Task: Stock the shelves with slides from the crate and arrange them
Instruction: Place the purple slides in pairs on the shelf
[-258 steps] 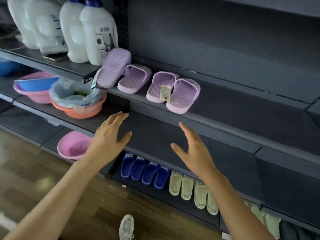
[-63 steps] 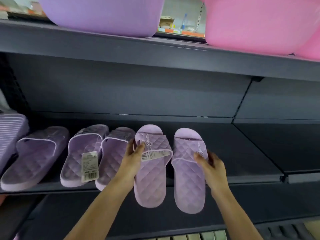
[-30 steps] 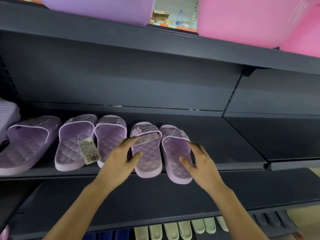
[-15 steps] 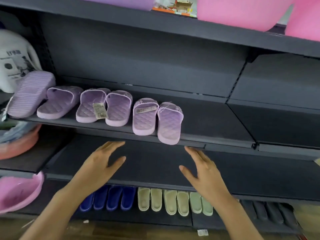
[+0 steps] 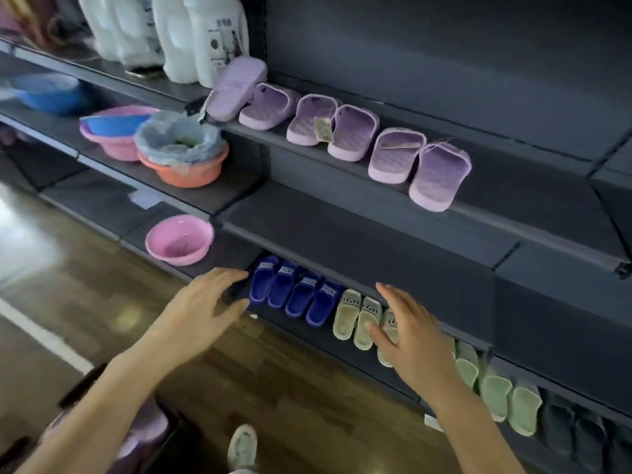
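Observation:
Several lilac slides (image 5: 396, 155) lie in a row on the upper dark shelf (image 5: 513, 213); the rightmost slide (image 5: 437, 176) overhangs the shelf's front edge. One lilac slide (image 5: 236, 87) at the left end leans sole-up. My left hand (image 5: 201, 309) and my right hand (image 5: 410, 333) hover low in front of the bottom shelf, fingers spread and holding nothing. Blue slides (image 5: 297, 292) and beige slides (image 5: 355, 319) sit on that bottom shelf. A dark crate (image 5: 143, 436) with lilac slides inside shows at the bottom left, partly behind my left arm.
White detergent bottles (image 5: 198, 35) stand on the top left shelf. Pink, blue and orange basins (image 5: 184, 165) fill the left shelves, and a pink bowl (image 5: 178, 239) sits lower. Green slides (image 5: 496, 388) and dark slides (image 5: 581, 436) continue right. The floor is wood; my shoe (image 5: 242, 446) shows below.
Both hands let go of the last lilac pair on the shelf and dropped away, open. My view swung down and left, bringing the bottom shelf and the crate into sight.

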A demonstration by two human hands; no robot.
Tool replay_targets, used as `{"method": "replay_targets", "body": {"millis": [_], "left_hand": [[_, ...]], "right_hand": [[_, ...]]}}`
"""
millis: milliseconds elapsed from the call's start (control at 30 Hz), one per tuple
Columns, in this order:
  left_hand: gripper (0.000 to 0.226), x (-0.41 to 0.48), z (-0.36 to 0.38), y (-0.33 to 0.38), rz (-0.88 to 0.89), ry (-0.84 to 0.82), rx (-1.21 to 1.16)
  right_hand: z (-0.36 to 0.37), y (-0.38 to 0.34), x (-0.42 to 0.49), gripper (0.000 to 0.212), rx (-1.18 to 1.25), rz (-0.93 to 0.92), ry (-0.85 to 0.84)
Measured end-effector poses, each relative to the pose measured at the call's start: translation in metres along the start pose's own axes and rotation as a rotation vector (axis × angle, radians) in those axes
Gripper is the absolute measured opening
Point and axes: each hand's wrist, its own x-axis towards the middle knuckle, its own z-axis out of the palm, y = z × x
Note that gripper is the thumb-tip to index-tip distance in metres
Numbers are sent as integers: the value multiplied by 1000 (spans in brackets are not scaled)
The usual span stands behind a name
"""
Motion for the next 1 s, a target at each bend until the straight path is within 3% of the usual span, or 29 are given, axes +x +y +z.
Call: {"method": "replay_targets", "body": {"millis": [133,367,500,633,1000], "left_hand": [[67,-42,-22,-39,-98,68,31],[61,-118,-77,-104,-283,197,97],[62,-169,-112,-144,-403,238,115],[57,-226,-142,-192,-495,289,137],[61,-349,-169,-280,-774,388,179]], "right_hand": [[15,-41,10,64,13,-125,-81],[52,-139,34,61,12,-327,-193],[80,-212,34,81,-6,-413,-231],[114,-283,26,62,0,-547,-271],[201,-416,3,59,-55,-814,-411]]}}
